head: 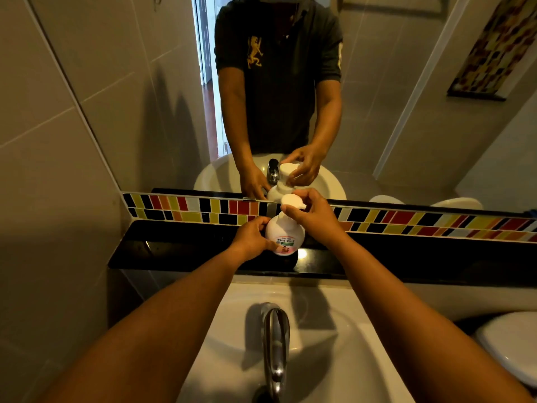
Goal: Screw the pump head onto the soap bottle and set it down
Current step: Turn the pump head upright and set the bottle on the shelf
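A round white soap bottle (286,232) with a pink and green label stands upright on the black ledge (180,251) behind the sink. My left hand (252,237) grips its left side. The white pump head (292,200) sits on the bottle's neck, and my right hand (312,213) is closed around it from the right. Whether the pump head is threaded on tight cannot be told. The mirror above shows the same hands and bottle from the far side.
A white sink (328,359) with a chrome tap (276,338) lies directly below my arms. A strip of coloured tiles (406,222) runs along the wall behind the ledge, under the mirror (392,97). A white toilet lid (511,341) is at the right.
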`<action>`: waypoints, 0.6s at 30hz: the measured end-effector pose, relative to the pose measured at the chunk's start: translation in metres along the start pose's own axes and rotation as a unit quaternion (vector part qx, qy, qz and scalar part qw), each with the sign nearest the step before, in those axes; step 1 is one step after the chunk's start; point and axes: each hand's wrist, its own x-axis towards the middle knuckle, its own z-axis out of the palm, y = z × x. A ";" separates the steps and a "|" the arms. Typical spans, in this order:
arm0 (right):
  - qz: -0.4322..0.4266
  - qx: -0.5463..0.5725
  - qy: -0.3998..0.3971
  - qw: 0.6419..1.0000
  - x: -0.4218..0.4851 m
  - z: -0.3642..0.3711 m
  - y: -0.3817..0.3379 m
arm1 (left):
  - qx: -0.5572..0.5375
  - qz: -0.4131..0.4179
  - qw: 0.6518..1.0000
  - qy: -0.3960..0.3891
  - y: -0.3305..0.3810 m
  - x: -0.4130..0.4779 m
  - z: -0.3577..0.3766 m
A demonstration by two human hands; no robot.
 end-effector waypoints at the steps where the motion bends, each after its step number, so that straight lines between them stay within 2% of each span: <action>1: 0.005 -0.004 0.013 1.000 0.000 0.002 0.000 | -0.001 0.000 1.000 0.000 0.000 0.000 0.000; 4: 0.012 0.003 0.033 0.999 0.002 0.006 -0.001 | -0.004 0.002 1.000 -0.003 0.000 0.000 0.000; 10: -0.023 0.048 -0.011 0.999 -0.006 0.001 0.006 | 0.002 0.007 1.000 -0.005 0.001 0.000 0.000; 18: 0.010 0.022 0.057 0.998 -0.006 0.012 0.004 | 0.002 0.002 1.000 -0.001 -0.001 0.001 0.001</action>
